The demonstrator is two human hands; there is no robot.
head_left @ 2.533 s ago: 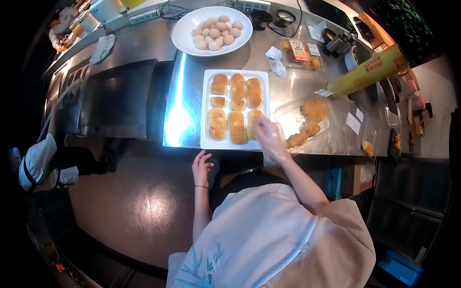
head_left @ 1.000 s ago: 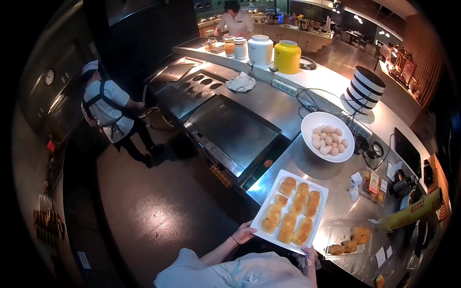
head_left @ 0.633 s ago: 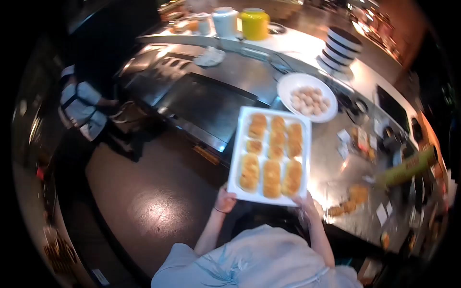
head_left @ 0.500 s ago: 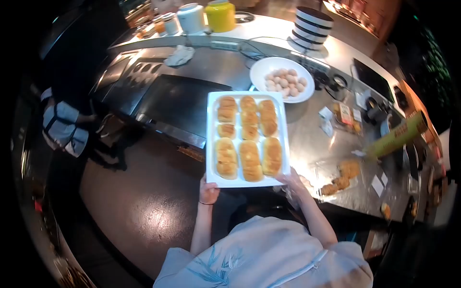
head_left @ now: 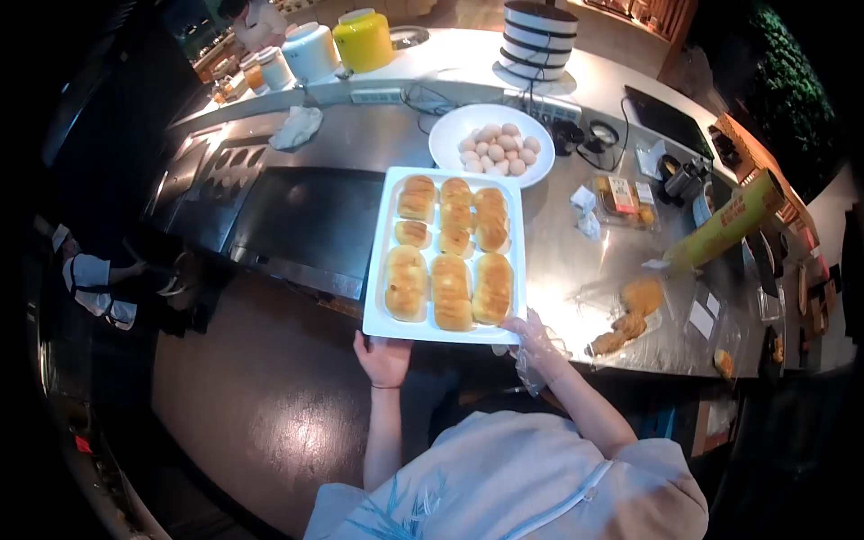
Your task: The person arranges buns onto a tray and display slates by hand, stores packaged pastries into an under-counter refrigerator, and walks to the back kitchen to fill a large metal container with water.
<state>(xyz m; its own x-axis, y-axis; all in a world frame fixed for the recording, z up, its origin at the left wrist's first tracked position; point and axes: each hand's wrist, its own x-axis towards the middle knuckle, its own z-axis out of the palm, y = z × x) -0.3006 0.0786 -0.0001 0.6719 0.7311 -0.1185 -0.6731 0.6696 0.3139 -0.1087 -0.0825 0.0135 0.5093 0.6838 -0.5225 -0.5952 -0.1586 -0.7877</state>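
A white tray (head_left: 382,321) of golden bread rolls (head_left: 451,288) is in front of me, over the counter's near edge. My right hand (head_left: 531,340), in a clear plastic glove, grips its near right corner. Bare, my left hand (head_left: 384,360) supports the tray's near left edge from below; its thumb sticks out and the fingers are hidden underneath. The rolls lie in three columns, longer ones toward me. Just behind the tray stands a white bowl (head_left: 441,148) of eggs (head_left: 499,148).
A dark griddle plate (head_left: 306,216) lies left of the tray. On the right are a plastic-wrapped pack of browned food (head_left: 630,315), a labelled food box (head_left: 624,200) and a yellow-green film roll (head_left: 724,225). A person (head_left: 94,279) stands at far left, another (head_left: 256,25) behind the back counter.
The tray has shifted slightly left in view. My left thumb has come off the tray's rim, and that hand now sits lower under the edge. My view has turned a little.
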